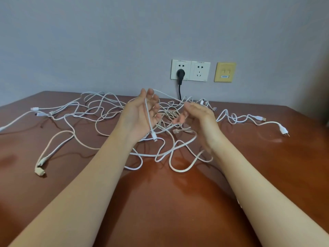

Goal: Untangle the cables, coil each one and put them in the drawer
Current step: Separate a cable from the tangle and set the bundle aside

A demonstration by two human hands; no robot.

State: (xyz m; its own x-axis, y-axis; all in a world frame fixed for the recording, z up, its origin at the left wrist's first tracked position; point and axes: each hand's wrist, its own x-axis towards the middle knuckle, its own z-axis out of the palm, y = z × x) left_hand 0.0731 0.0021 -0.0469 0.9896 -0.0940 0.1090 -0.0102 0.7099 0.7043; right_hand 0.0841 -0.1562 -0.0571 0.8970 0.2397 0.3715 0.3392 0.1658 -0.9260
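Clearly early going, judging by the head view. On the brown table [160, 202], a loose tangle [110, 114] of pale cables, none coiled, loops crossing one another from far left to far right; no drawer in sight. Left hand [142, 114] raised above the heap, palm up, fingers loosely spread and slightly bent, with 1 white cable [148, 118] draped down across the palm and its small connector [154, 138] dangling by the wrist; hooked over the fingers rather than pinched, as far as can be told. Right hand [199, 120] just beside it, blurred, palm turned inward, fingers half curled, apparently around nothing.

Risks, as judged from here:

- **Knots:** lifting the white cable without tracing its far run, lost behind the fingers toward the wall, likely to cinch crossings in the heap.
- **Slipping:** with no firm hold, easy to drop the connector back into the loops.
- **Snagging:** below the right hand, a beige cable [185, 130] ending in a clip plug, prone to catching other strands.
- **Strain at the wall:** behind the heap, a black plug [180, 73] seated in the wall socket [199, 71]. Hard to tell whether its cord touches the tangle, hence some risk of straining it with a blind tug.
- **Stray end:** far right, a 2-pin plug [283, 130] lying well apart, liable to scrape along the table if dragged.
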